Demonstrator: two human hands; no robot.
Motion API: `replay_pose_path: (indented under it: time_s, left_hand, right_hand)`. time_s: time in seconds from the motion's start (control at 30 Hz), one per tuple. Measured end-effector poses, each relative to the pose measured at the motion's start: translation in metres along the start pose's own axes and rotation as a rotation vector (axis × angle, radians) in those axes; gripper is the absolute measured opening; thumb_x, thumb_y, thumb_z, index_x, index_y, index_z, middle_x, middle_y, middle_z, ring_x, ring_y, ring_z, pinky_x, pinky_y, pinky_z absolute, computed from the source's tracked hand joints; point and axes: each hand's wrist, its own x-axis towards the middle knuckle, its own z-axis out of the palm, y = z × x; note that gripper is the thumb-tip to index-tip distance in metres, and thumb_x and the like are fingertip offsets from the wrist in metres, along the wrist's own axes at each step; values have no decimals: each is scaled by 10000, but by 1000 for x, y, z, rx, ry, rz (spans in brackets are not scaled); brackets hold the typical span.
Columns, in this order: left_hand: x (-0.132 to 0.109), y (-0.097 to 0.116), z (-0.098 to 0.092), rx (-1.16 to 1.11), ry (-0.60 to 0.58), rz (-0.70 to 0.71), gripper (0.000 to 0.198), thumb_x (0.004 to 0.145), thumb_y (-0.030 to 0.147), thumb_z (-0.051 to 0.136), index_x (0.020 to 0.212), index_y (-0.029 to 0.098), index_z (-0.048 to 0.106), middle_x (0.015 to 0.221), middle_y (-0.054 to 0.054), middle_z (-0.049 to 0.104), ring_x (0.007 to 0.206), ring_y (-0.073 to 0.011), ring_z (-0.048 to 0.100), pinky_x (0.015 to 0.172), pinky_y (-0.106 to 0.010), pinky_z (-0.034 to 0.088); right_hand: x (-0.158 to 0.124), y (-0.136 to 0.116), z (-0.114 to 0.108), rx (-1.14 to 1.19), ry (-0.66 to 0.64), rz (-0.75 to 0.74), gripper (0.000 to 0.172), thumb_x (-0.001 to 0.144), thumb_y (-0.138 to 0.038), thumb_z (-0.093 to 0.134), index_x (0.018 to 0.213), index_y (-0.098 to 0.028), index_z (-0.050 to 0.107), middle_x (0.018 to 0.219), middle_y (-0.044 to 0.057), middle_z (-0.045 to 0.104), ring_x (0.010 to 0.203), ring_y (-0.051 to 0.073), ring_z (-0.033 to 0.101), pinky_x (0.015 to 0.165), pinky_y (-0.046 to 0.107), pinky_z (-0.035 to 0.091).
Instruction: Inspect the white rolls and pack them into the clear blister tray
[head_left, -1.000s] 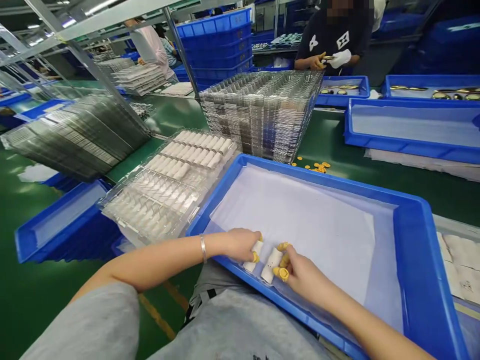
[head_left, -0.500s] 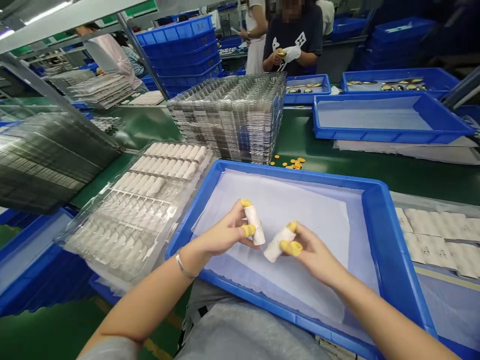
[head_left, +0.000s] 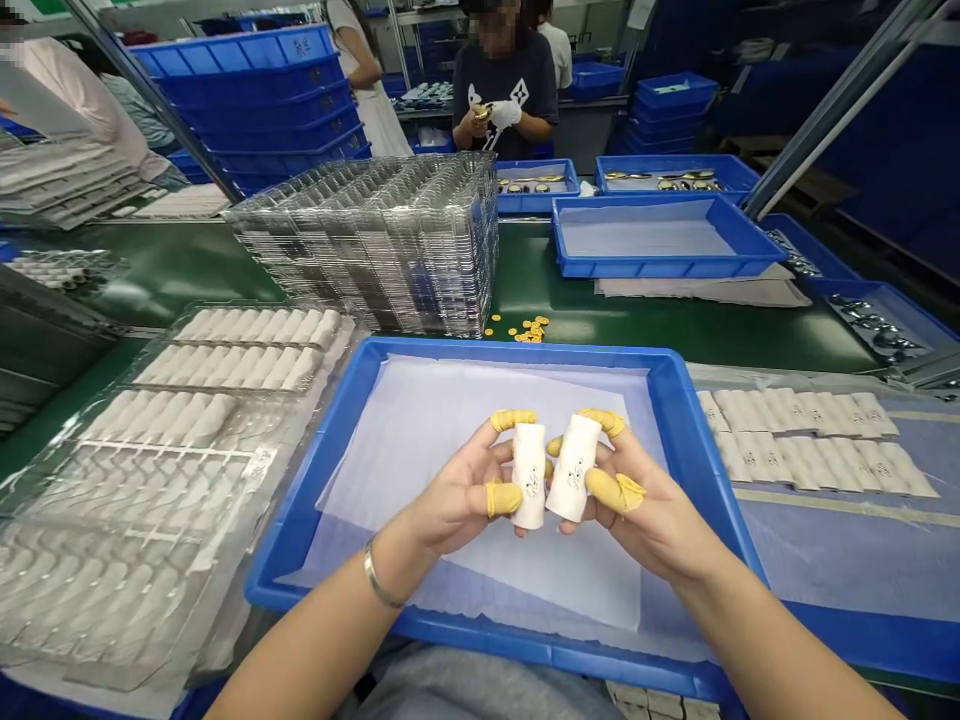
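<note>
Yellow finger cots cover the fingertips of both my hands. My left hand [head_left: 472, 480] grips a white cylindrical piece [head_left: 529, 475] with a dark printed mark on its face. A matching white cylindrical piece [head_left: 574, 468] with the same kind of mark is in my right hand [head_left: 637, 495]. Both pieces stand nearly upright, side by side with a small gap, the right one leaning a little. They are above a blue tray [head_left: 712, 480] lined with white paper [head_left: 420, 450]. I cannot make out what the pieces are made of.
To the left lies a clear blister tray [head_left: 127, 560] partly filled with white pieces [head_left: 247, 345]. Behind stands a tall stack of clear trays [head_left: 375, 250], beside loose yellow finger cots [head_left: 531, 330]. Rows of marked white pieces [head_left: 817, 440] lie right. A co-worker [head_left: 502, 90] stands across the bench.
The two white pieces have come side by side, the right one turned upright with its printed mark showing. The camera view has swung to the right.
</note>
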Motion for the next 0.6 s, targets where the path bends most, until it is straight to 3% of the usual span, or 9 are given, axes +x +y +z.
replay_pose_path:
  time_s: [0.17, 0.27, 0.43, 0.6]
  left_hand:
    - [-3, -7, -1, -63, -10, -24, 673, 777, 251, 863, 1360, 340, 538, 1042, -6, 653, 730, -122, 649, 601, -211, 574]
    - [-3, -9, 0, -74, -13, 3, 656, 766, 244, 871, 1342, 345, 574, 1120, -17, 643, 764, -121, 652, 606, -209, 580]
    - [-5, -7, 1, -74, -21, 22, 646, 803, 264, 855, 1373, 347, 563, 1065, -16, 636, 781, -141, 666, 598, -218, 600]
    - [-5, -3, 3, -101, -7, -8, 599, 850, 307, 835, 1374, 337, 546, 1079, -15, 643, 749, -128, 687, 621, -236, 628]
  right_hand:
    - [-3, 7, -1, -68, -50, -30, 548, 1029, -395, 779, 1488, -440, 483, 1278, 23, 672, 774, 103, 732, 706, 243, 634]
    - [-4, 10, -1, -75, -43, -50, 608, 1010, -340, 807, 1502, -453, 468, 1300, 35, 659, 747, 105, 711, 668, 248, 620]
    - [-4, 8, 3, -78, -15, -23, 474, 1006, -380, 803, 1422, -432, 581, 1280, 43, 663, 781, 127, 721, 663, 251, 587]
    - [-2, 8, 3, -37, -43, -7, 456, 1031, -426, 758, 1454, -452, 594, 1290, 53, 667, 779, 141, 746, 651, 254, 566]
